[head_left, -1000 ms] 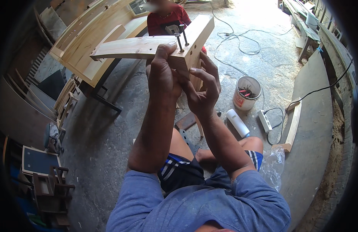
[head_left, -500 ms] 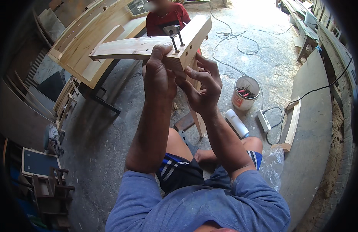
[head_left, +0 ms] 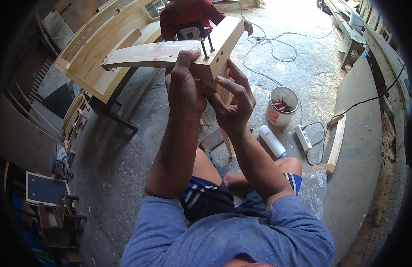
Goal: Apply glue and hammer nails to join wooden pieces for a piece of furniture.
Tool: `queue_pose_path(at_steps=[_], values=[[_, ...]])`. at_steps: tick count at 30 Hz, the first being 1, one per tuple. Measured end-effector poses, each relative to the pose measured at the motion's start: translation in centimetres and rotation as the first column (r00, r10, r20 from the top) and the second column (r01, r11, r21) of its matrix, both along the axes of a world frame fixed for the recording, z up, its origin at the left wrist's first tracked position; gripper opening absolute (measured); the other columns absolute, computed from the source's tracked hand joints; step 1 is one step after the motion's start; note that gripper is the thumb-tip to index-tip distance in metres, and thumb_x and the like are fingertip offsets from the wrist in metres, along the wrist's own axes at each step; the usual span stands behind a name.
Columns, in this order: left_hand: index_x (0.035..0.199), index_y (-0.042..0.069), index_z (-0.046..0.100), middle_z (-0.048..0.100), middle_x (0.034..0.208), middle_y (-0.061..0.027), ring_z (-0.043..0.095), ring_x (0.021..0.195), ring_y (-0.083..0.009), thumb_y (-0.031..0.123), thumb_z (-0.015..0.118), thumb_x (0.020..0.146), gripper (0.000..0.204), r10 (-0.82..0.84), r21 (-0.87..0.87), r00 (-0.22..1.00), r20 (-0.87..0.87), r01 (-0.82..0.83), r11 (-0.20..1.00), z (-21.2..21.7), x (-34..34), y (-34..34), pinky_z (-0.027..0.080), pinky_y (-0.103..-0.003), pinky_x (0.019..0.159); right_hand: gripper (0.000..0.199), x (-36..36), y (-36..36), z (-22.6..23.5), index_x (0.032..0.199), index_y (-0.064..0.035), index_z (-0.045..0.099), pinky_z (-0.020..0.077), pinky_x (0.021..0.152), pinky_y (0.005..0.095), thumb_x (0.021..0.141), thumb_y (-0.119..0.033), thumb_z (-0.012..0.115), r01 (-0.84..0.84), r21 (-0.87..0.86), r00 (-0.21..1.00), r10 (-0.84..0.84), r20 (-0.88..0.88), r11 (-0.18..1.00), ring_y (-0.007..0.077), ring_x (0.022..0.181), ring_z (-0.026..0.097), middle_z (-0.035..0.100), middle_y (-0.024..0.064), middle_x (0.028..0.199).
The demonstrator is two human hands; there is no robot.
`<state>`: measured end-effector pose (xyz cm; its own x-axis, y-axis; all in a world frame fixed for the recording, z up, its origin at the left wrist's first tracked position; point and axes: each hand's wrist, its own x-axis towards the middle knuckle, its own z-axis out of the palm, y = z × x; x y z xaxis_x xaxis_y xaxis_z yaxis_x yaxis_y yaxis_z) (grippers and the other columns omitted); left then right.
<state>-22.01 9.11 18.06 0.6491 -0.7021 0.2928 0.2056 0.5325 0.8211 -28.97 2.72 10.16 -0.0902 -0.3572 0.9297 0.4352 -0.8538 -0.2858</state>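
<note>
A pale wooden frame point(head_left: 143, 54) is raised in front of me, its curved rail meeting a thick post at one corner. Two dark bolts point(head_left: 205, 49) stand upright, part way out of the top face at that corner. My left hand point(head_left: 183, 86) is closed round the rail's end beside the bolts, thumb on top. From the right, my right hand point(head_left: 236, 104) holds the post below the corner, fingers bent against its side; some fingertips are hidden behind the wood. Small round holes show in the post's outer face.
A person in a red top point(head_left: 188, 20) is just beyond the frame. On the floor are a white bucket point(head_left: 282, 116) of dark bits and red-handled tools, a white cylinder point(head_left: 272, 141), a power strip point(head_left: 303, 138) and cables. A large wooden panel piece point(head_left: 99, 89) stands left.
The corner of the frame has shifted slightly right, with both hands still on it. The person in red has moved a little left, and a hand now shows past the post.
</note>
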Motion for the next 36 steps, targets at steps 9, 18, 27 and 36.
queue_pose_path(at_steps=[9,18,27,36], values=[[0.101,-0.009,0.053,0.058,0.090,-0.0129,0.065,0.077,-0.0211,0.017,0.061,0.081,0.034,0.064,-0.114,0.989,-0.130,-0.079,0.990,0.7,-1.0,-0.1,0.056,-0.032,0.070,0.035,-0.2,0.0,0.8,0.104,-0.0080,0.062,0.0529,0.089,0.0440,0.075,-0.015,0.081,-0.027,-0.009,0.999,0.027,0.020,1.000,0.0400,0.117,0.056,0.052,0.0299,0.128],[0.107,-0.004,0.056,0.065,0.095,-0.0093,0.064,0.092,-0.0163,0.019,0.056,0.088,0.030,0.214,-0.088,0.972,-0.093,-0.222,0.971,1.2,-0.9,0.3,0.049,-0.029,0.087,0.011,-0.6,-7.0,-15.9,0.100,-0.0038,0.054,0.0470,0.071,0.0256,0.091,-0.010,0.056,-0.090,0.719,0.977,0.200,-0.069,0.689,0.0112,0.076,0.055,0.056,0.0027,0.083],[0.115,-0.009,0.047,0.063,0.093,-0.0183,0.066,0.082,-0.0254,0.025,0.050,0.087,0.043,-0.037,-0.068,0.997,0.074,0.042,0.997,2.1,-1.8,1.5,0.056,-0.038,0.073,0.076,-8.2,-6.8,-41.3,0.142,-0.0156,0.035,0.0409,0.101,0.0533,0.076,-0.024,0.072,0.761,0.159,-0.312,0.569,-0.761,0.629,0.0408,0.120,0.051,0.039,0.0225,0.141],[0.118,-0.014,0.045,0.065,0.089,-0.0252,0.069,0.075,-0.0300,0.033,0.045,0.088,0.055,-0.035,-0.041,0.996,0.085,0.038,0.998,1.2,0.1,0.7,0.060,-0.042,0.064,0.053,-7.1,-8.4,-40.2,0.127,-0.0052,0.047,0.0464,0.096,0.0451,0.079,-0.020,0.063,0.722,0.257,-0.192,0.544,-0.817,0.642,0.0398,0.114,0.056,0.059,0.0269,0.119]])
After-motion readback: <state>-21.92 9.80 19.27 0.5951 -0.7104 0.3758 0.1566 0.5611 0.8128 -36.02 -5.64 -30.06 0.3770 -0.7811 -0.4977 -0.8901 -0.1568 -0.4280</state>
